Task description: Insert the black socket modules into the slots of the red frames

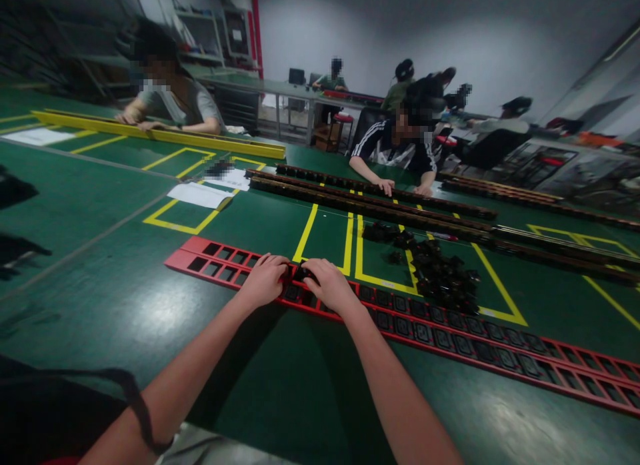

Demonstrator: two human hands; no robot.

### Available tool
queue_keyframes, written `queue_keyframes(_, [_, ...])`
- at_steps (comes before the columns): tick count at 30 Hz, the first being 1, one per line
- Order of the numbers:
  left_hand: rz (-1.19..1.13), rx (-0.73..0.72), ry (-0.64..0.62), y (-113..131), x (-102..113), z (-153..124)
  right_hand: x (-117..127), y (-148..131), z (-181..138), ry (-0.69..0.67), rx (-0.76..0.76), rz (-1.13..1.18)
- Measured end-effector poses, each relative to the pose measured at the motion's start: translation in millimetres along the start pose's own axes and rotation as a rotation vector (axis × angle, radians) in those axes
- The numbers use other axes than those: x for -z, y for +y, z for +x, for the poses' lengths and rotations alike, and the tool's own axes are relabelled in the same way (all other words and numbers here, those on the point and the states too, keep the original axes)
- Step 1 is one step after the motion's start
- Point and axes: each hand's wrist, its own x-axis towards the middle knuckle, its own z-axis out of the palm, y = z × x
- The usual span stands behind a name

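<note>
A long red metal rail (196, 248) with two rows of rectangular cutouts lies slantwise across the green table before me. Black power sockets (403, 326) fill many cutouts along its middle and right, while the openings near its left end are bare. My left hand (265, 280) rests on the rail, fingers curled over its far row; whatever they grip is hidden. Close beside it, my right hand (331, 286) has its fingers closed on a black socket (301, 272) at the far row. In the near row, another socket (293, 292) sits between my hands.
Beyond the rail lies a pile of loose black sockets (445, 272). Long dark rails (350, 197) cross the table farther back, where a co-worker's hands (385, 186) rest. Papers (200, 195) and a yellow rail (200, 140) with another person lie left.
</note>
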Motion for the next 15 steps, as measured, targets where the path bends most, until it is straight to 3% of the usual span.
queue_keyframes(5, [0.061, 0.063, 0.043, -4, 5, -11, -1, 1, 0, 0.003, -0.017, 0.001])
queue_keyframes(15, [0.091, 0.26, 0.169, 15, 6, -16, -2, 3, 1, 0.025, -0.047, 0.029])
